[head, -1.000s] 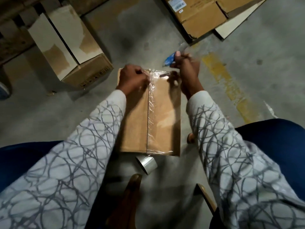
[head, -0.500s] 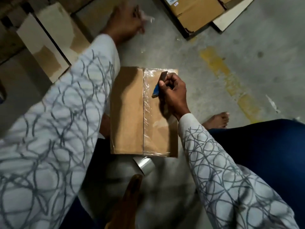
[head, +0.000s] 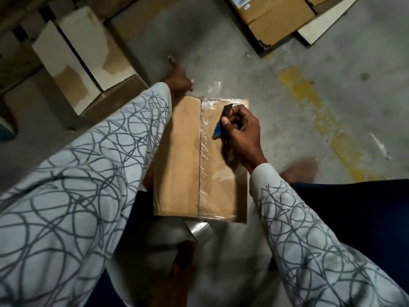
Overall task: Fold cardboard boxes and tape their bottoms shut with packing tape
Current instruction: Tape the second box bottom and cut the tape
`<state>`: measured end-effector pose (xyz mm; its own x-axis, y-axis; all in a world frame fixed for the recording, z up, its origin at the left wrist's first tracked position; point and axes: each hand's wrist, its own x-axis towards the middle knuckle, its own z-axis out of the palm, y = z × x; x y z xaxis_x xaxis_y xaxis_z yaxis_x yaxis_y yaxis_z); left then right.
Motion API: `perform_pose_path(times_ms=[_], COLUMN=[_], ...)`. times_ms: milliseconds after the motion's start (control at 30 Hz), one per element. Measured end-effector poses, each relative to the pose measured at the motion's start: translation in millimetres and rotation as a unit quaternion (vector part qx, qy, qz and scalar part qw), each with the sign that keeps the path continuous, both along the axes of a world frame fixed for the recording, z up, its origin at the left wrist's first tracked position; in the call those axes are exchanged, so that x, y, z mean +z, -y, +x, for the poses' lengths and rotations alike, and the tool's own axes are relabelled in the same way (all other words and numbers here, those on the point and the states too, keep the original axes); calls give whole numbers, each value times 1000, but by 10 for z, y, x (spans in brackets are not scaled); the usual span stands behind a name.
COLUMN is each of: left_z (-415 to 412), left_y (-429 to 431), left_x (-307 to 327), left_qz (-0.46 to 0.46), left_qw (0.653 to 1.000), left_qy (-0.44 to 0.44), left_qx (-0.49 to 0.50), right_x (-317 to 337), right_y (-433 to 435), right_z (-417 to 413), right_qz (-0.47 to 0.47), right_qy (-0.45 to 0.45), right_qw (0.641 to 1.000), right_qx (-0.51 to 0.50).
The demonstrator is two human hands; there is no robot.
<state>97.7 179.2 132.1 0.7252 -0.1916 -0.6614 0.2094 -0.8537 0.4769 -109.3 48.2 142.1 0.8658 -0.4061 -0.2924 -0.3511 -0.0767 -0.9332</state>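
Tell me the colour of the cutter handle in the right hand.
Blue; the head view shows the cutter handle sticking out of the right hand.

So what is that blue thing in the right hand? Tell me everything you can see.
It is a small utility knife with a blue handle and a flat grey metal blade with a slanted tip, pointing away from the person. The right hand grips it, thumb across the handle. It sits above the taped half of the cardboard box; whether the blade touches is unclear.
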Motion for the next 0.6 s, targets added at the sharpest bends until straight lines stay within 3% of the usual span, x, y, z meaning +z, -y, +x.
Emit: perform_pose_path(times_ms=[100,200,333,433,533,600], left_z=[2,-276,-1103,-1871,-2615,-3163], left_y=[-27,-64,-271,-486,-567,-684], left_x=[15,131,395,582,677,559], left_qz=[68,-42,-138,-135,-91,-14], left_qw=[987,950,907,842,749,719], left_qy=[141,294,335,387,341,161], left_qx=[19,97,214,351,560,676], right_x=[-7,-3,72,172,303,400], right_y=[-4,-14,3,17,52,49], right_z=[11,8,22,5,-5,-126], right_qz=[-10,-16,10,57,114,162], right_qy=[-1,0,-3,-5,-38,-63], right_qw=[1000,1000,1000,998,993,984], right_qx=[1,-4,4,6,-17,-34])
